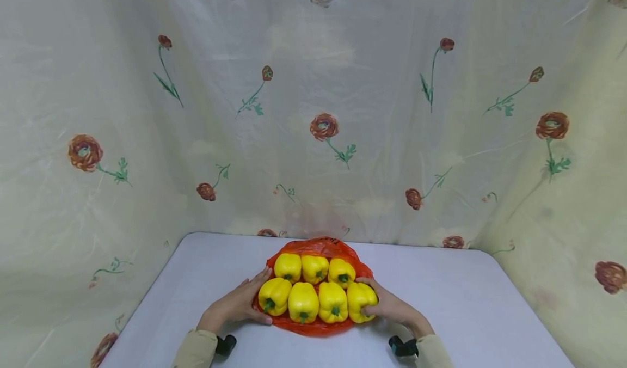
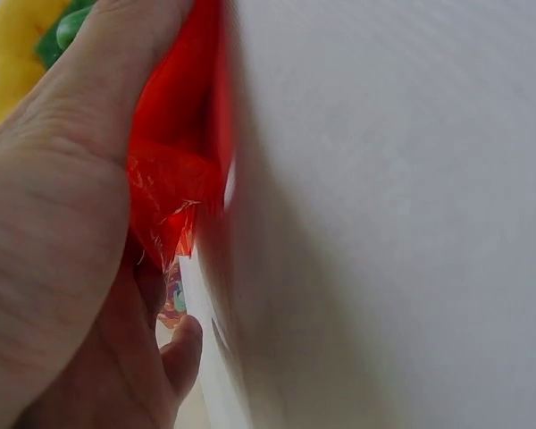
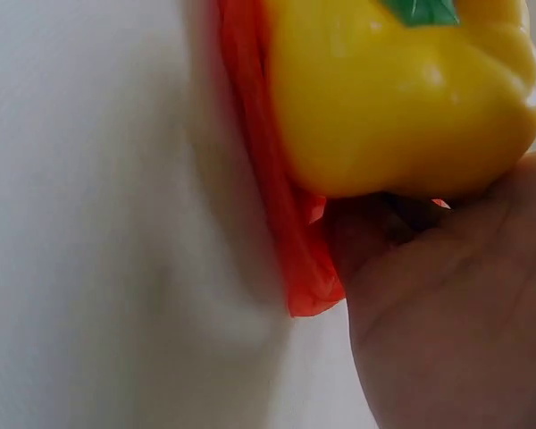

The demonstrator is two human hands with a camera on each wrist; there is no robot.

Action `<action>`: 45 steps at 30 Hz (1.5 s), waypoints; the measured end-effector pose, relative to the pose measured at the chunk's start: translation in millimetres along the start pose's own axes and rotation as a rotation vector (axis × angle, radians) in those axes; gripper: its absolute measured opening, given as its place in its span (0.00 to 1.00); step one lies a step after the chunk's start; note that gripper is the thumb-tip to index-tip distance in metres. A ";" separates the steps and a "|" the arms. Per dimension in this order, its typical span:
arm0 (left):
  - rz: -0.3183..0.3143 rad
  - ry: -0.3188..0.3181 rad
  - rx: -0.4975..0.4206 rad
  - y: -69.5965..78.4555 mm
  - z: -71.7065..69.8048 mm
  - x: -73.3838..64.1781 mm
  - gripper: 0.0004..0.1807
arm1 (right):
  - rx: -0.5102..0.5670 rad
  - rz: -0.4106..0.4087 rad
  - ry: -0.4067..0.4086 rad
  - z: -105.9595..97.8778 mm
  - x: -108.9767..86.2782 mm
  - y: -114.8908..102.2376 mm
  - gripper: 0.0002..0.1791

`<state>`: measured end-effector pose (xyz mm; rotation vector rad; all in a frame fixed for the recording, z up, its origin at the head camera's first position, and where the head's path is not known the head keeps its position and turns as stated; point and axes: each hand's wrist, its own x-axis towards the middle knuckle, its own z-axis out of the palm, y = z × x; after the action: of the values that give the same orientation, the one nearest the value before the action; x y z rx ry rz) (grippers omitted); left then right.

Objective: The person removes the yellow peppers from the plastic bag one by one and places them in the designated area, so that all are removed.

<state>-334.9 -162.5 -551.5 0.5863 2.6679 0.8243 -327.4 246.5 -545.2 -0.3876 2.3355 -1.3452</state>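
Observation:
Several yellow bell peppers [image 1: 303,302] with green stems lie in two rows on a red plastic bag [image 1: 313,329]. Three make up the back row. At the bag's left edge my left hand [image 1: 240,301] rests with thumb and fingers spread, beside the leftmost front pepper [image 1: 274,296]. In the left wrist view its thumb lies along the red plastic [image 2: 174,188]. My right hand [image 1: 394,305] holds the rightmost front pepper [image 1: 361,301], fingers behind it and thumb at its front. The right wrist view shows this pepper [image 3: 402,107] above the thumb, with fingertips partly hidden.
The white table [image 1: 455,297] stretches out on both sides of the bag. Behind it and at the sides hangs a pale curtain [image 1: 372,155] with printed flowers. Each wrist carries a small black device, the left one [image 1: 226,345] and the right one [image 1: 403,347].

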 end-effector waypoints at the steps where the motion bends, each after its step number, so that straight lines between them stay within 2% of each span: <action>1: 0.003 0.001 -0.003 -0.2 -0.1 0.3 0.64 | -0.003 0.003 0.004 -0.6 0.0 0.5 0.44; 10: 0.006 -0.001 -0.010 -1.5 1.2 0.6 0.64 | -0.014 0.034 0.007 -6.4 -1.3 6.1 0.43; 19: 0.012 -0.004 -0.020 -4.5 0.3 0.6 0.65 | 0.001 -0.014 0.003 -3.6 1.6 7.9 0.41; 23: 0.024 0.001 -0.015 -7.6 -0.5 -0.7 0.66 | 0.008 -0.005 0.000 1.1 2.5 4.8 0.40; 36: 0.040 0.005 -0.046 -9.7 -2.9 -1.0 0.66 | 0.014 0.014 0.037 3.9 1.0 -3.1 0.43; 45: 0.032 0.013 -0.041 -13.4 -0.3 0.4 0.65 | -0.033 0.028 0.103 5.2 -0.5 -9.1 0.46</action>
<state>-339.3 -172.5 -559.2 0.6166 2.6527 0.8923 -324.1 238.3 -539.5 -0.3013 2.4406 -1.3447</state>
